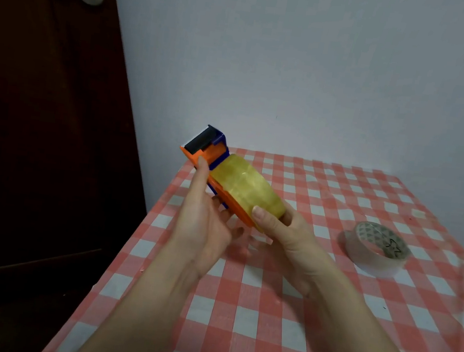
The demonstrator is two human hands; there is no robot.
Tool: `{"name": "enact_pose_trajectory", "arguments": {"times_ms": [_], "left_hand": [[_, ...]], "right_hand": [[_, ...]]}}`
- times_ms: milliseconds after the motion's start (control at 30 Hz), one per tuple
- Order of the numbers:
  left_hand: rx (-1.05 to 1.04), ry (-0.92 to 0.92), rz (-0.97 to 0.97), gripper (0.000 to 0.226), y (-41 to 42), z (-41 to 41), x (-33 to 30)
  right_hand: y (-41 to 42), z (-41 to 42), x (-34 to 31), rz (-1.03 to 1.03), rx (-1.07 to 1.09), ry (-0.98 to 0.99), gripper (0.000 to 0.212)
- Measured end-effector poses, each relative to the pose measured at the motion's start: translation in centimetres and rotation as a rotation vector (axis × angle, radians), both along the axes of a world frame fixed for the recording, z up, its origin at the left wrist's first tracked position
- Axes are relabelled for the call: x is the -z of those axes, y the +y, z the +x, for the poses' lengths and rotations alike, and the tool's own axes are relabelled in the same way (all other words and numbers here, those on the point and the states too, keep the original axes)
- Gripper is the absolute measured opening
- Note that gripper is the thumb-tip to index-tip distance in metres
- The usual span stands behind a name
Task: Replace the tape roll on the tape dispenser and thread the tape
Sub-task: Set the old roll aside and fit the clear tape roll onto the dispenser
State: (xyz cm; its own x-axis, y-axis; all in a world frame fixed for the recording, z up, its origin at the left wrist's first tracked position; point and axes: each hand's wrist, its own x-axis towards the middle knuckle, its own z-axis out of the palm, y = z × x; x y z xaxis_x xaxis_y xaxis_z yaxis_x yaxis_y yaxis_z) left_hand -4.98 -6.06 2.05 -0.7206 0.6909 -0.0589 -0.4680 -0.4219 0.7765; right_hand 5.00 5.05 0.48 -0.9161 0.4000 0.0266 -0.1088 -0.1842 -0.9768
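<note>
We grip the tape dispenser (210,155) in our left hand (204,219). Our right hand (285,236) clasps its yellowish tape roll (248,189).

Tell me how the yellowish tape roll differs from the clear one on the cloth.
The yellowish tape roll sits in the orange dispenser, held up by the left hand and right hand; the clear roll lies flat and untouched on the checked tablecloth. The yellowish roll looks amber and thick; the clear roll looks pale and thinner. Both are adhesive tape rolls.
</note>
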Motion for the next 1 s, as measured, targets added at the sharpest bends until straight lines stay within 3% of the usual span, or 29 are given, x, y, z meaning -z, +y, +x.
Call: {"name": "enact_pose_trajectory", "arguments": {"times_ms": [100,200,333,467,633,767,867,1000], "left_hand": [[0.003,-0.052,-0.035,0.065,0.1,0.3,0.1],[-0.004,-0.079,-0.001,0.052,0.3,0.9,-0.1],[-0.011,-0.060,-0.001,0.053,0.7,1.5,-0.1],[-0.029,-0.035,-0.025,0.048,0.9,1.9,-0.1],[-0.063,0.034,-0.067,0.043,1.4,2.8,-0.4],[-0.101,-0.065,-0.035,0.048,2.0,3.6,-0.6],[-0.093,-0.138,-0.053,0.053,2.4,4.1,-0.4],[-0.205,0.042,-0.181,0.048,2.3,3.7,-0.2]], "right_hand": [[0.2,-0.4,0.5,-0.086,0.033,0.036,0.094],[0.3,-0.4,0.4,-0.183,0.065,0.129,0.095],[0.2,-0.3,0.1,-0.217,0.092,0.209,0.091],[0.0,-0.3,0.0,-0.251,0.146,0.248,0.108],[0.0,-0.2,-0.2,-0.362,0.210,0.325,0.097],[-0.3,-0.3,-0.2,-0.393,0.256,0.384,0.091],[-0.1,-0.5,-0.4,-0.449,0.295,0.408,0.105],[1.6,0.3,-0.9,-0.516,0.330,0.435,0.102]]}}
